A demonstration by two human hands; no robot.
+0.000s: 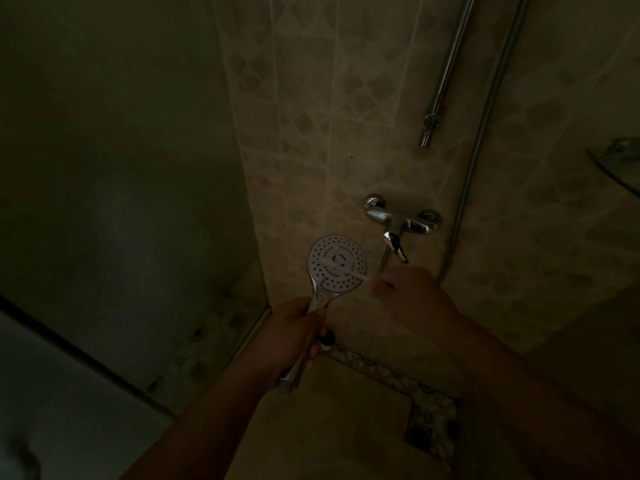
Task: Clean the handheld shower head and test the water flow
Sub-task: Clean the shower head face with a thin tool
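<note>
— Pale, thin and blurred: what do the right hand's (pixel 412 299) fingers pinch?

— Probably a small brush (pixel 343 273), laid across the shower head (pixel 337 263) at frame centre, to scrub its nozzles.

— And the left hand (pixel 294 332)?

— Its fingers wrap the handle, turning the face upward, below the chrome tap (pixel 398 225).

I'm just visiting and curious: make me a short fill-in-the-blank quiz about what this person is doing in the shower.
1. The left hand grips the shower head by its ____.
2. The right hand holds a thin, blurred brush across the shower head's perforated ____.
3. The chrome mixer tap is mounted on the tiled ____.

Missing words: handle; face; wall
</note>
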